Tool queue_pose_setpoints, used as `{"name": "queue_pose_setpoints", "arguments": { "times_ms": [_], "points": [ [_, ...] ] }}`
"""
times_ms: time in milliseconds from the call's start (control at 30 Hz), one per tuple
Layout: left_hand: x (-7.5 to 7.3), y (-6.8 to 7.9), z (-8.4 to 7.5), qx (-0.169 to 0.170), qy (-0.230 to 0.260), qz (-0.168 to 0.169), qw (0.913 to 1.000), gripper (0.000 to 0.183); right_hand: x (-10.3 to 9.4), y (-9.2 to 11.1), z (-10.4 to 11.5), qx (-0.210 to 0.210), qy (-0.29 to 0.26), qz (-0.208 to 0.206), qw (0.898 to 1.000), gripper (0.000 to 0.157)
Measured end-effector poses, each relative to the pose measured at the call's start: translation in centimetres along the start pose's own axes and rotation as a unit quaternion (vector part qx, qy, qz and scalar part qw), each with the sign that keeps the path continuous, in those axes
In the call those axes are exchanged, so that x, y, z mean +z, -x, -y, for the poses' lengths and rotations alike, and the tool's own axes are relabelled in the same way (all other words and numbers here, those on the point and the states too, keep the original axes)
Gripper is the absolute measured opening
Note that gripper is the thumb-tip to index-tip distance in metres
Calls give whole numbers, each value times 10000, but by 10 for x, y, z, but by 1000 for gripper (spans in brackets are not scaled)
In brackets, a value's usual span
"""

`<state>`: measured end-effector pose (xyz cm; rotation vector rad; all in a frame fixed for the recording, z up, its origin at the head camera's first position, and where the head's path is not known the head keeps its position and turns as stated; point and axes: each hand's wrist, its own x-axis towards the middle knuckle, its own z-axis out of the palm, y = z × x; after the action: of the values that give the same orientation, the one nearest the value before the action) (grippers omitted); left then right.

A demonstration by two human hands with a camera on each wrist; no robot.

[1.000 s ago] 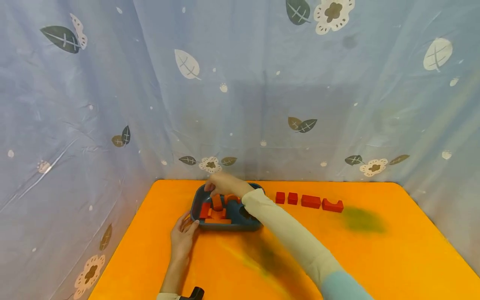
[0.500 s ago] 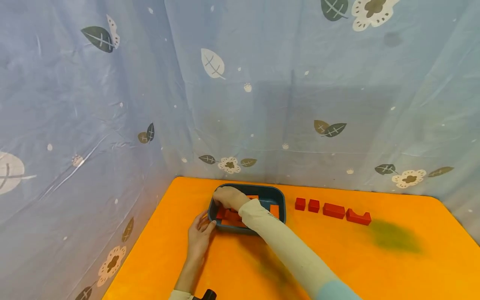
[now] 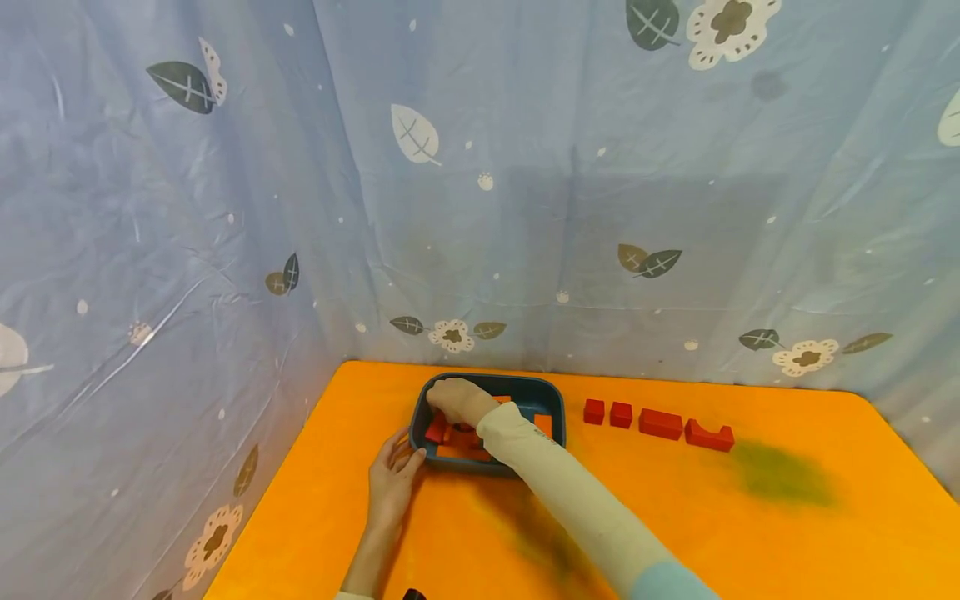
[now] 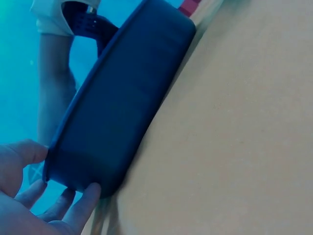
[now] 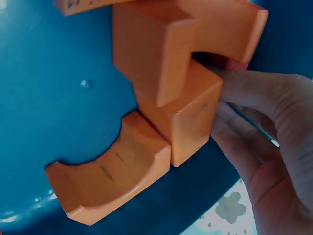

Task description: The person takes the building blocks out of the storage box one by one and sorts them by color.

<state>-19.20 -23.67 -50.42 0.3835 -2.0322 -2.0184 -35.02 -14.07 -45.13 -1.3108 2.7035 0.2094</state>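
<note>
A pale blue curtain [image 3: 495, 242] printed with leaves and flowers stands behind and left of an orange tabletop [image 3: 307, 508]. The orange blocks lie in a dark blue tray [image 3: 534, 390] on that tabletop, near the curtain; a curved orange block [image 5: 107, 171] lies beside a bulkier orange block [image 5: 195, 117]. A red piece [image 3: 435, 429] sits at the tray's left end.

The right hand [image 3: 459, 400] has dropped from above the tray into its left end, which suggests the work is now among the blocks. Its thumb and fingers meet the bulkier block's edge, but the fingertips are hidden, so whether they grip anything cannot be told. The left hand [image 3: 390, 483] stays at the near left corner, fingers extended against the wall.

To the tray's right, four red blocks [image 3: 661, 423] remain in a row. The right sleeve [image 3: 577, 500] covers part of the tray; a green patch [image 3: 787, 475] is too blurred to identify.
</note>
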Motion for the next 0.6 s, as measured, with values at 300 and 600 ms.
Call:
{"name": "queue_pose_setpoints", "arguments": {
  "times_ms": [300,600],
  "points": [
    [0,3,0,-8,68,61,10000,51,-22,16,-5,-384,-349,-224,9984,22],
    [0,1,1,-56,-117,-9,9999,51,-28,41,-21,-256,-1989,-548,9782,35]
  ]
}}
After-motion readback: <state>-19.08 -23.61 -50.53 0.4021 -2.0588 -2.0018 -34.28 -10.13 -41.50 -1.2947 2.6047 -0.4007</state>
